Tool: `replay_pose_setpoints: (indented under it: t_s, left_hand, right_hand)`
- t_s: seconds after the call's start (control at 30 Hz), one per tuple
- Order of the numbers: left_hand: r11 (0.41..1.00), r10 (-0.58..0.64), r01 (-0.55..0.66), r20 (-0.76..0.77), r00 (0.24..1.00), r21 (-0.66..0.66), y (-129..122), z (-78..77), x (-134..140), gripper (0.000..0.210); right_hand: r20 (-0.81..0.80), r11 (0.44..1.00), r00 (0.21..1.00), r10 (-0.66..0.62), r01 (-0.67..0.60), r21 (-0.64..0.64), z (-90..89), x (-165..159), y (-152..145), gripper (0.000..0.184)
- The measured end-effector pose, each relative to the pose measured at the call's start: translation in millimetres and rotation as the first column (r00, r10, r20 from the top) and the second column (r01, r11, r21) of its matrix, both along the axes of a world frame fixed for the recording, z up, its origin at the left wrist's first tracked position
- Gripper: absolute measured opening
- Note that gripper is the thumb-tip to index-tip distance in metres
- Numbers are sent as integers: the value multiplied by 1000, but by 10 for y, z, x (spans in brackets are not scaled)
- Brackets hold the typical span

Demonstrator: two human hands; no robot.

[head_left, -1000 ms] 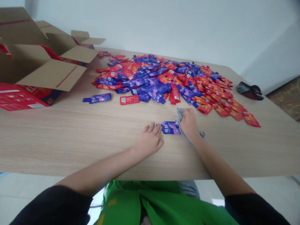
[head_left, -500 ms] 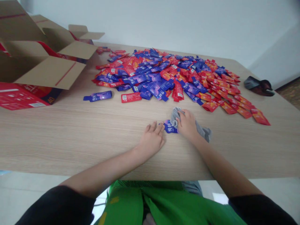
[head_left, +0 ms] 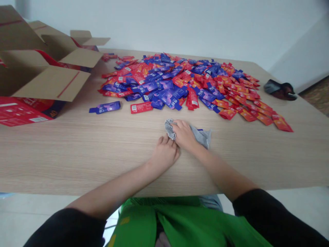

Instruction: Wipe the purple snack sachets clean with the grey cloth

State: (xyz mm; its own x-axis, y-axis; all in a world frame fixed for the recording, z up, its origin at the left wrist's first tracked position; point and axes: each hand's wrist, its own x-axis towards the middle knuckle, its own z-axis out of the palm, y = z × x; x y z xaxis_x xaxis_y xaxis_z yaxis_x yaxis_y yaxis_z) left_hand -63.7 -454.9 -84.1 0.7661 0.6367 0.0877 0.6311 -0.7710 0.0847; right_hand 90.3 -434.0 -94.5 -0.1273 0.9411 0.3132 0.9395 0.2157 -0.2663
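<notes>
My right hand (head_left: 183, 134) grips a crumpled grey cloth (head_left: 202, 137) and presses it on the table over a small purple pouch. Most of that purple pouch (head_left: 200, 129) is hidden under cloth and hand; just a sliver of its edge shows. My left hand (head_left: 166, 151) lies with outstretched fingers on the table, its fingertips touching the cloth at the pouch's left end. Beyond my hands, a purple pouch (head_left: 105, 107) and a red pouch (head_left: 141, 107) lie singly in front of a large heap of red and purple pouches (head_left: 167, 94).
Open cardboard boxes (head_left: 48, 84) with flaps spread stand at the left of the wooden table (head_left: 77, 154). A dark, partly shiny object (head_left: 280, 90) sits at the far right. Behind the table rises a pale wall (head_left: 180, 27).
My right hand has slid the cloth leftward along the pouch up to my left fingertips, covering the pouch's printed face. My left hand has stayed in place.
</notes>
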Motion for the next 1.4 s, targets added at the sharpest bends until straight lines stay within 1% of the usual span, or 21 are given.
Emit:
replay_pose_setpoints:
  t_s: [0.03, 0.1, 0.2, 0.33, 0.43, 0.53, 0.6, 0.63, 0.67, 0.73, 0.8, 0.83, 0.9, 0.97, 1.03, 1.13, 1.2, 1.27, 1.3, 1.37, 1.4]
  left_hand:
    - [1000, 0, 0, 0, 1000, -3, 4, 1, 3, 40]
    - [1000, 0, 0, 2, 1000, -2, 10, -6, 7, 43]
    - [1000, -3, 3, -10, 1000, 2, 14, -18, 10, 49]
    - [1000, -11, 11, -32, 999, 2, 8, -24, 8, 51]
    - [1000, -9, 9, -24, 1000, 17, 3, -39, -3, 51]
    - [999, -14, 14, -5, 1000, 38, 4, -62, -16, 49]
    - [998, -17, 17, 7, 1000, 56, 6, -69, -20, 49]
    - [998, -17, 16, 11, 1000, 63, 6, -66, -19, 49]
    - [998, -17, 16, 12, 1000, 67, 6, -60, -17, 47]
    - [998, -13, 13, 1, 1000, 54, 5, -40, -7, 42]
    - [999, -13, 14, -12, 1000, 33, 4, -20, 5, 39]
    - [1000, -11, 12, -11, 1000, 28, 4, -14, 10, 39]
    - [999, -6, 6, -2, 1000, 31, 6, -11, 19, 42]
    - [999, -7, 7, -6, 1000, 34, 9, -17, 23, 46]
    - [999, -15, 16, -24, 1000, 28, 11, -26, 24, 49]
    - [999, -16, 17, -26, 1000, 32, 11, -41, 16, 50]
    - [999, -15, 15, -14, 1000, 38, 10, -49, 7, 50]
    - [999, -15, 15, -5, 1000, 38, 8, -54, -2, 49]
    - [999, -13, 13, -4, 1000, 38, 6, -54, -4, 49]
    - [999, -9, 9, -1, 1000, 38, 3, -52, -5, 49]
    - [999, -8, 8, 1, 1000, 40, 2, -49, -3, 49]
  right_hand:
    - [47, 1000, 999, -15, 16, -27, -27, 3, -1, 41]
    - [102, 996, 991, -83, 87, -31, -66, 112, -37, 40]
    - [108, 978, 972, -208, 209, 0, -108, 429, -155, 41]
    - [46, 944, 943, -329, 328, 26, -198, 904, -326, 46]
    - [-81, 945, 947, -310, 316, 84, -225, 1114, -382, 48]
    - [-224, 925, 932, -285, 329, 191, -151, 1010, -342, 47]
    - [-252, 925, 937, -242, 302, 232, -68, 749, -270, 47]
    - [-246, 937, 948, -200, 259, 235, -30, 585, -226, 47]
    - [-234, 954, 961, -144, 198, 226, -1, 418, -178, 47]
    - [-149, 988, 987, -52, 73, 139, 22, 135, -91, 45]
    - [-27, 999, 999, -36, 36, 33, -2, 4, -37, 42]
    - [31, 998, 998, -62, 62, 0, -26, 10, -29, 42]
    - [104, 987, 982, -158, 159, -7, -84, 152, -58, 45]
    - [116, 968, 961, -253, 251, 31, -145, 415, -134, 45]
    - [99, 950, 945, -311, 306, 59, -206, 721, -232, 44]
    - [71, 939, 936, -344, 340, 62, -278, 1122, -340, 46]
    - [39, 940, 940, -339, 337, 49, -273, 1271, -347, 47]
    - [8, 943, 944, -331, 331, 45, -204, 1272, -299, 47]
    - [-14, 946, 948, -318, 318, 54, -150, 1210, -261, 47]
    - [-77, 956, 960, -268, 275, 100, -32, 971, -176, 51]
    - [-116, 967, 971, -207, 222, 127, 16, 811, -136, 52]
